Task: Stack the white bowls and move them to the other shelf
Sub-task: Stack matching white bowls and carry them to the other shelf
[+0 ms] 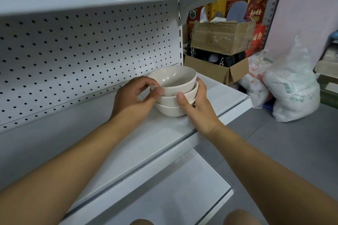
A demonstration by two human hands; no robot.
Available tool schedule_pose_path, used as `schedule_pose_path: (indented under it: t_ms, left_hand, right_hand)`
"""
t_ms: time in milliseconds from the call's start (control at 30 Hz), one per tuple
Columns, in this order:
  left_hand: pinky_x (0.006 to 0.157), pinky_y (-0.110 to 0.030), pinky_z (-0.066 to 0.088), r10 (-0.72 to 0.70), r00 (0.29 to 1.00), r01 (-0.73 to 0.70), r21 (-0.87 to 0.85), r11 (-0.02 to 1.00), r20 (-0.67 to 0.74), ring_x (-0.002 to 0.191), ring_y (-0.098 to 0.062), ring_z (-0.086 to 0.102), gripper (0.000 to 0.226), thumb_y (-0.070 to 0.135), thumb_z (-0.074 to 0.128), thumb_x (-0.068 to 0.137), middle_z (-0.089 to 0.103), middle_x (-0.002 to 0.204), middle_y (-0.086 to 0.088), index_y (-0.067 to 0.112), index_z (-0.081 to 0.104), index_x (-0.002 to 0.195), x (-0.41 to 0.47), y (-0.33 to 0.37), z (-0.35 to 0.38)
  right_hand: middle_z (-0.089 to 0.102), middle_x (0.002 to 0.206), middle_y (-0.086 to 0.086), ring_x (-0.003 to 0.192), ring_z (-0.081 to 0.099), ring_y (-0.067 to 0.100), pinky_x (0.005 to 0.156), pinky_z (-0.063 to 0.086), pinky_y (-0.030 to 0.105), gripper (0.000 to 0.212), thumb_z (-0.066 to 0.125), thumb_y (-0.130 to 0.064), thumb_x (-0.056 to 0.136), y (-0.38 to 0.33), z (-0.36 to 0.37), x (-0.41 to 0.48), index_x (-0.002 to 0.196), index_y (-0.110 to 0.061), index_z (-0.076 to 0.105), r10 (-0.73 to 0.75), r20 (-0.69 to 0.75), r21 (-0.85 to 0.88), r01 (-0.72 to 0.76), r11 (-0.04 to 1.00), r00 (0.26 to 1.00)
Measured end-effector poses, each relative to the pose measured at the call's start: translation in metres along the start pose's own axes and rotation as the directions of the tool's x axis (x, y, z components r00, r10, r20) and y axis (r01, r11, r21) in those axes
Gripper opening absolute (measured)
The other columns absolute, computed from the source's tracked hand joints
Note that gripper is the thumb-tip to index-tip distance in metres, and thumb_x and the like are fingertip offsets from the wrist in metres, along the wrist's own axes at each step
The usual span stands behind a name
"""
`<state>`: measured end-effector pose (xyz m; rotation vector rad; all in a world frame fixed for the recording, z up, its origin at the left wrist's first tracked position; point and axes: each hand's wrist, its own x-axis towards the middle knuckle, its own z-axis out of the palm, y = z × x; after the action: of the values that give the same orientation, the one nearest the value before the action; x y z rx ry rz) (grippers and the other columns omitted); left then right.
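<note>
Both hands, left hand (134,95) and right hand (196,105), clasp stack of three white bowls (176,90) on middle shelf (128,144). Stacking looks done; next, lift level, carry to other shelf.

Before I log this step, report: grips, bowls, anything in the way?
Left grip, right grip: both holding stack of three white bowls. Stack on middle shelf. Cardboard boxes past shelf end, apart from it.

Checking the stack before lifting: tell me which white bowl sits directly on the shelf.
The bottom bowl: its base rests on the shelf, while the middle bowl and the top bowl are nested above it.
</note>
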<state>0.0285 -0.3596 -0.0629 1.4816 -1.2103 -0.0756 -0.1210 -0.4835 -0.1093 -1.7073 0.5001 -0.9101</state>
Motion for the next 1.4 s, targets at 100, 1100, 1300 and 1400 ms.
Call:
schedule_pose_path:
  t_ms: [100,1100,1300,1400]
  left_hand:
    - [0.096,-0.032,0.053,-0.022,1.000,0.023,-0.018,1.000,0.018,0.105,-0.011,0.070,0.011,0.031,0.077,0.088,0.073,0.095,0.017,0.037,0.068,0.087,-0.003,-0.001,-0.001]
    - [0.082,-0.030,0.059,-0.269,0.914,0.213,-0.206,0.955,-0.304,0.095,-0.010,0.070,0.033,0.023,0.077,0.082,0.077,0.103,0.002,0.023,0.072,0.114,-0.138,0.042,-0.176]
    - [0.100,-0.046,0.056,-0.308,0.847,0.256,-0.175,0.951,-0.433,0.115,-0.015,0.069,0.032,0.014,0.072,0.092,0.074,0.121,0.000,0.019,0.068,0.123,-0.192,0.045,-0.239]
    - [0.106,-0.050,0.052,-0.316,0.813,0.269,-0.167,0.949,-0.490,0.113,-0.012,0.067,0.033,0.016,0.072,0.091,0.073,0.120,-0.002,0.020,0.067,0.124,-0.213,0.044,-0.260]
  right_hand:
    - [0.051,0.139,-0.025,0.124,0.053,-0.008,0.103,0.047,0.018,0.109,0.071,-0.073,0.069,0.000,0.001,0.000,0.156,-0.037,0.016,-0.015,0.002,-0.025,0.015,1.000,1.000]
    - [0.045,0.133,-0.023,0.119,0.050,-0.008,0.088,0.050,0.006,0.113,0.098,-0.020,0.063,-0.072,0.165,-0.066,0.140,-0.032,0.017,-0.072,0.350,0.034,0.064,0.997,0.934]
    - [0.046,0.126,-0.022,0.111,0.047,-0.013,0.077,0.044,-0.004,0.120,0.100,-0.021,0.058,-0.093,0.242,-0.093,0.146,-0.022,0.020,-0.076,0.427,0.043,0.064,0.997,0.901]
    - [0.045,0.121,-0.026,0.107,0.048,-0.014,0.074,0.044,-0.003,0.117,0.100,-0.020,0.058,-0.100,0.272,-0.105,0.144,-0.022,0.022,-0.083,0.446,0.047,0.070,0.996,0.891]
